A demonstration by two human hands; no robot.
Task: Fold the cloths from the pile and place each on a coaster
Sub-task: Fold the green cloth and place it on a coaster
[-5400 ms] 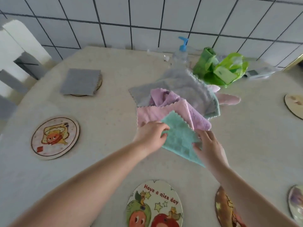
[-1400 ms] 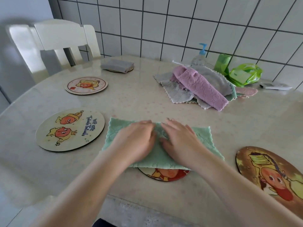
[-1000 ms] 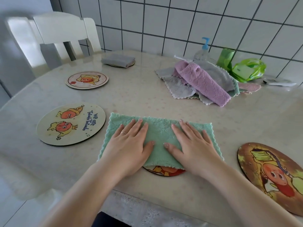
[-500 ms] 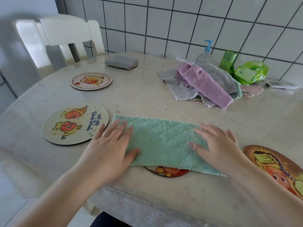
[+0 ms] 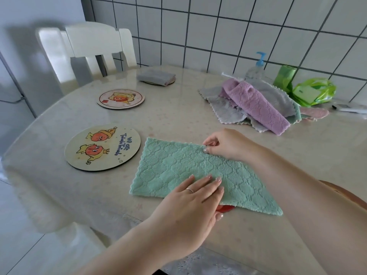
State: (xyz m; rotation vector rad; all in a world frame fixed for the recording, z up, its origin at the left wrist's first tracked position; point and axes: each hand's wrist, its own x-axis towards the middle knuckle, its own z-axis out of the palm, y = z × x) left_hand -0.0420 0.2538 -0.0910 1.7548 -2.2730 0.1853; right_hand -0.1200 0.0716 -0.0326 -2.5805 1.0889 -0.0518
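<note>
At the far left we see a white chair [image 5: 89, 48] pushed up to the round table [image 5: 178, 120]. On the table's left side lie two bare coasters: a small coaster [image 5: 120, 98] farther back and a large coaster [image 5: 102, 147] printed with two orange figures, just beside the green cloth [image 5: 178, 165]. Behind them a folded grey cloth [image 5: 155, 76] sits on its own coaster, whose rim just shows at its right end. The green cloth lies flat near the table's front edge as a long folded strip, covering a coaster of which only a red sliver [image 5: 224, 208] peeks out below. Our left hand [image 5: 190, 211] rests on the strip's near edge with fingers straight, pressing it down and gripping nothing. Our right hand [image 5: 224, 143] pinches the strip's far edge between thumb and fingertips. Farther right, the pile [image 5: 256, 102] of grey, purple, pink and teal cloths sits near the tiled wall, with a pump bottle [image 5: 256, 68] behind it and a green bag [image 5: 313, 92] just beside. The edge of another coaster [image 5: 341, 192] shows past our right forearm.
</note>
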